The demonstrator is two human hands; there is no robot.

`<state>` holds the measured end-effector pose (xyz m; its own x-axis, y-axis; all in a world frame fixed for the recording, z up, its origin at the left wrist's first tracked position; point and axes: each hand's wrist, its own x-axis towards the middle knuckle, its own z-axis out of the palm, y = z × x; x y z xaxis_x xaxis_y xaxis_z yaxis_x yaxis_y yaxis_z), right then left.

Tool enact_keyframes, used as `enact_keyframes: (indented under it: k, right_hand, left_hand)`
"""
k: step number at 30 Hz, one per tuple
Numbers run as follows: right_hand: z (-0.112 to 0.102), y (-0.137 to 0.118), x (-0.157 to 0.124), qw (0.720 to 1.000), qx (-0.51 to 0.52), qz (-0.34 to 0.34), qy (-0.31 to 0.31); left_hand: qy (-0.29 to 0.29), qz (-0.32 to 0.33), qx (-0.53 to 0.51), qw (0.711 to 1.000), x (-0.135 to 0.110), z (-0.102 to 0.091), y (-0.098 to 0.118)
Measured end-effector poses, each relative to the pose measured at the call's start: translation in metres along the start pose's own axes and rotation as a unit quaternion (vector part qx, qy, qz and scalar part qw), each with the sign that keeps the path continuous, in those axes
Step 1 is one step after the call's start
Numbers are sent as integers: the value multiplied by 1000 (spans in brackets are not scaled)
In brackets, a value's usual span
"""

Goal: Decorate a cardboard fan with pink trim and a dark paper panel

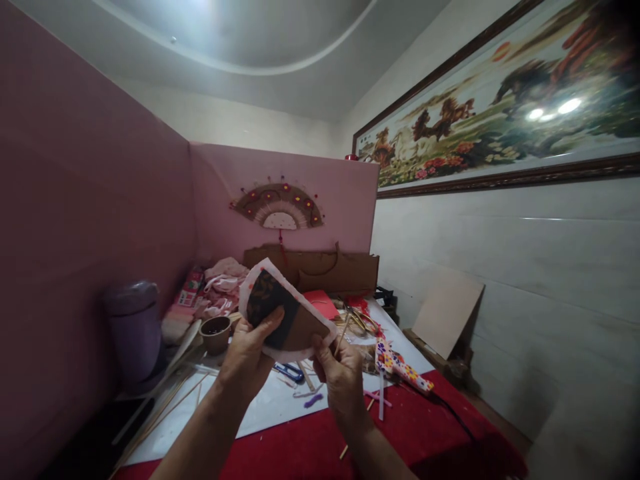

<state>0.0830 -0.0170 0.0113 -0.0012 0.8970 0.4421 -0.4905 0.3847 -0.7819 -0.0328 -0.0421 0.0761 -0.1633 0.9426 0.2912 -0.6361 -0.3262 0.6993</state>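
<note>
Both my hands hold up a fan-shaped paper piece (295,319), brown and black in the middle with a white border. My left hand (247,357) grips its lower left part, thumb pressed across the dark face. My right hand (340,373) pinches its lower right corner with closed fingers. The piece is raised above a cluttered worktable (270,407) with a white sheet and a red cloth (425,427).
On the table lie a glue gun with a patterned body (400,367), blue scissors (290,372), a small brown cup (216,333), thin bamboo sticks (165,407) and pink cloth (220,287). A lilac bin (134,327) stands left. A decorated fan (280,205) hangs on the pink partition.
</note>
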Motion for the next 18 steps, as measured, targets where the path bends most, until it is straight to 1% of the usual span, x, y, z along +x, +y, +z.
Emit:
enact_keyframes:
  k: [2, 7, 9, 12, 15, 17, 18]
  right_hand:
    - [1, -1, -1, 1000, -2, 5, 6]
    - [2, 3, 1, 1000, -14, 19, 17]
    - [1, 4, 2, 1000, -19, 20, 9]
    - [-2, 0, 1, 998, -56, 12, -13]
    - [-12, -6, 0, 993, -115, 5, -31]
    - [-27, -7, 0, 983, -179, 8, -33]
    - [-36, -6, 0, 974, -225, 10, -31]
  left_hand:
    - [-6, 2, 0, 1000, 0, -1, -1]
    - [25, 9, -1, 1000, 3, -3, -2]
    - [30, 15, 1, 999, 4, -5, -1]
    - [41, 34, 1, 999, 8, -7, 0]
    - [52, 45, 2, 998, 12, -11, 2]
    - [41, 44, 2, 998, 16, -14, 2]
    - [34, 46, 1, 998, 17, -16, 3]
